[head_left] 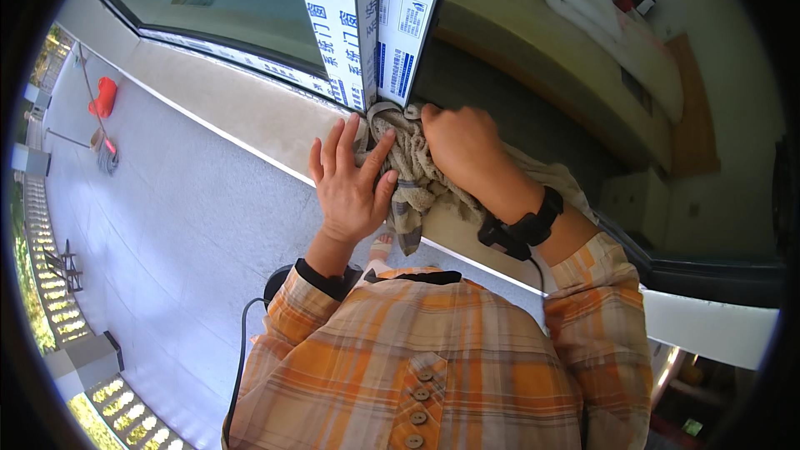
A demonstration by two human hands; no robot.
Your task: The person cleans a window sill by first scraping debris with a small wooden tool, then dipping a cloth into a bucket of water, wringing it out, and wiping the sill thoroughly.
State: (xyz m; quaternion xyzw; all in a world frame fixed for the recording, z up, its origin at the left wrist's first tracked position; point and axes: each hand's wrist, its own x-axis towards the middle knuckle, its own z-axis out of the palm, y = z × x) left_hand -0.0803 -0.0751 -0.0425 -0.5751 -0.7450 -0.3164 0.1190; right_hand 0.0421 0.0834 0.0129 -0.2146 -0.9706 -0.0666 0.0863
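Observation:
A crumpled grey-beige cloth (409,184) lies on the window sill (231,97) at the foot of a window frame post (369,31), which is wrapped in printed protective film. My right hand (465,144) is closed on the upper part of the cloth, close to the frame's lower corner. My left hand (356,181) has its fingers spread, the index finger and thumb against the cloth's left side; it does not grip it. A black band with a small device (531,222) and cable sits on my right wrist.
Dark window glass (250,0) rises left of the post. Beyond the opening at right are a bed with a folded quilt (581,6) and a cabinet. On the floor at far left stand a mop (107,159) and a red object (105,97), near a balustrade (53,275).

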